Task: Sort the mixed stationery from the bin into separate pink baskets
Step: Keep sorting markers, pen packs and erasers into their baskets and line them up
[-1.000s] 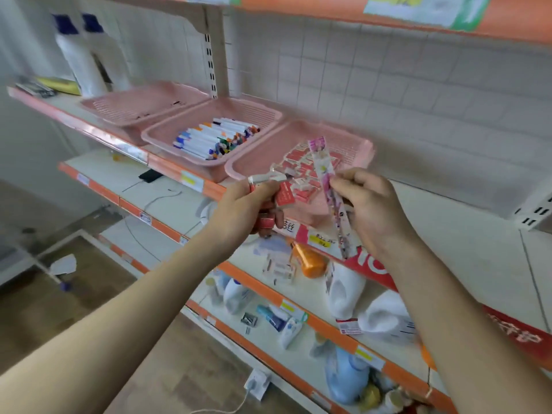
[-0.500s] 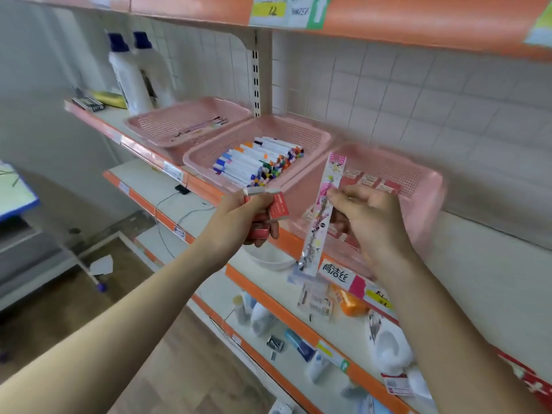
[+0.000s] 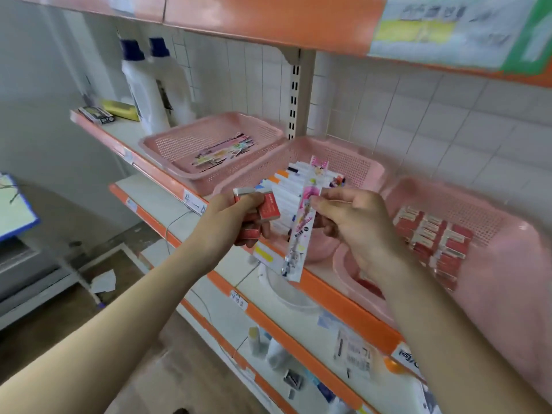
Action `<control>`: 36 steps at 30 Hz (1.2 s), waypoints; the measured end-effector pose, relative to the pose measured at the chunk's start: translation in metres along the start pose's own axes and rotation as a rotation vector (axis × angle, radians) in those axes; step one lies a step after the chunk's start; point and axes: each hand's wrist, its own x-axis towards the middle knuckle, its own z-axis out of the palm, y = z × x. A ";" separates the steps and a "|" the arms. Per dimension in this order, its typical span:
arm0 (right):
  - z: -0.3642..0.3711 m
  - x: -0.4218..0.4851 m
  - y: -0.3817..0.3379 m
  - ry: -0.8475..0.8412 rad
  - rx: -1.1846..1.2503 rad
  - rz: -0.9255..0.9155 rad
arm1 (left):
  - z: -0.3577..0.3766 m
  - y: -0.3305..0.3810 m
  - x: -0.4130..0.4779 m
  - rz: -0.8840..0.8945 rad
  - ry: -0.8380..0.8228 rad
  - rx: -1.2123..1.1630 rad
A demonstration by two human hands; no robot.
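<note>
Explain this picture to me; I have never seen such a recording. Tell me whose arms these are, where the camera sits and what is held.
No machine here: a person sorts stationery with bare hands. The camera sits on the person's head, looking forward and down, so both arms reach in from below. The left hand holds red erasers; the right hand pinches a long pink packet. On the shelf stand three pink baskets: the left basket holds similar packets, the middle basket markers, the right basket an eraser pile. Two white bottles stand far left.
</note>
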 end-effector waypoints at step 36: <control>0.323 0.292 0.011 -0.022 -0.681 0.279 | -0.283 -0.059 0.298 -0.057 -0.358 0.029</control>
